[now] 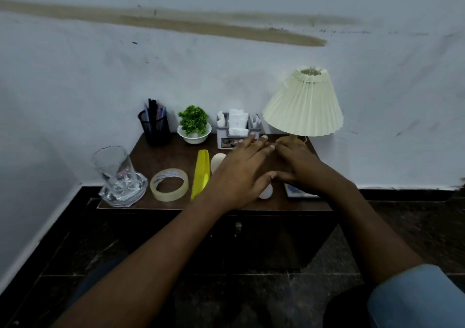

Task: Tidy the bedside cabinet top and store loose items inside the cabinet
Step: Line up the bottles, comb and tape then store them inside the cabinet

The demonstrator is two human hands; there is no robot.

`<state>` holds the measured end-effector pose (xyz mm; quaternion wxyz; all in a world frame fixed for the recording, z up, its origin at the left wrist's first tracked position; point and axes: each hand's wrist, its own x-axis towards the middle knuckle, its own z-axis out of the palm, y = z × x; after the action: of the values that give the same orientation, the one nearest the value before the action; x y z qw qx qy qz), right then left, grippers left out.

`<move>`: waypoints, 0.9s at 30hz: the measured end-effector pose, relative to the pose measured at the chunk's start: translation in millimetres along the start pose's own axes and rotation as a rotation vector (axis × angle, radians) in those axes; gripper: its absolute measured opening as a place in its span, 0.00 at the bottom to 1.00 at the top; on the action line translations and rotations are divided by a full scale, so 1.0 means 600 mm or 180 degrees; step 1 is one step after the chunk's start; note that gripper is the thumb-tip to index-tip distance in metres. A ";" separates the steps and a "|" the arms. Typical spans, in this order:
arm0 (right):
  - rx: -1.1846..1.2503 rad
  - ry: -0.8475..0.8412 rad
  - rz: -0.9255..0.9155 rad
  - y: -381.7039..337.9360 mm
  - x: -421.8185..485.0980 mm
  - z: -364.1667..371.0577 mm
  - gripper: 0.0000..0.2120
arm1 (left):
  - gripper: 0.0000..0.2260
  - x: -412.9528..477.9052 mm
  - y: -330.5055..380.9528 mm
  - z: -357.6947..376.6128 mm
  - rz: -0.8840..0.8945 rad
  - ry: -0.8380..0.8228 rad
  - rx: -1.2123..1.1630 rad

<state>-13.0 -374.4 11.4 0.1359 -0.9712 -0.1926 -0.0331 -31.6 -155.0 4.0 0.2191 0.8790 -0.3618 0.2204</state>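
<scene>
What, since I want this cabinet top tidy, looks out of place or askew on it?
The glass in its glass dish sits at the front-left corner, the dish apparently overhanging the edge. A tape roll and a yellow comb lie loose along the front. Nothing spilled or broken shows.

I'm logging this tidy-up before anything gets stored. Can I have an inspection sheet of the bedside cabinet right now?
Surface: dark cabinet top, crowded.
Job's things: tape roll, yellow comb, glass on a glass dish, at the front left.
Clutter: pen holder, plant, organiser, lamp along the back.
Hands: left hand flat, fingers straight; right hand beside it, fingers partly hidden.
Cables: nothing seen.
Surroundings: scuffed pale wall, dark floor.
</scene>
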 end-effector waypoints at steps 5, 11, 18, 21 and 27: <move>0.0029 0.0299 -0.0327 -0.082 0.036 0.003 0.37 | 0.37 -0.043 -0.075 -0.068 -0.0748 0.0093 0.0959; -0.0422 0.0822 -0.0323 -0.133 0.050 0.010 0.35 | 0.40 -0.094 -0.175 -0.131 -0.1712 -0.0169 0.1276; -0.0520 0.0334 0.0142 -0.150 0.042 0.049 0.44 | 0.41 -0.144 -0.154 -0.108 -0.1716 -0.0581 0.1076; -0.0491 0.0325 0.0258 -0.161 0.041 0.054 0.46 | 0.40 -0.143 -0.125 -0.087 -0.1624 -0.0706 0.0836; -0.0531 0.0130 0.0339 -0.186 -0.002 0.078 0.51 | 0.41 -0.144 -0.094 -0.082 -0.1477 -0.1018 0.0741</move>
<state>-56.1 -262.9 -5.7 0.0600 -0.9872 -0.1345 -0.0616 -56.9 -45.3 -16.6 0.1017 0.9809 -0.1536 0.0633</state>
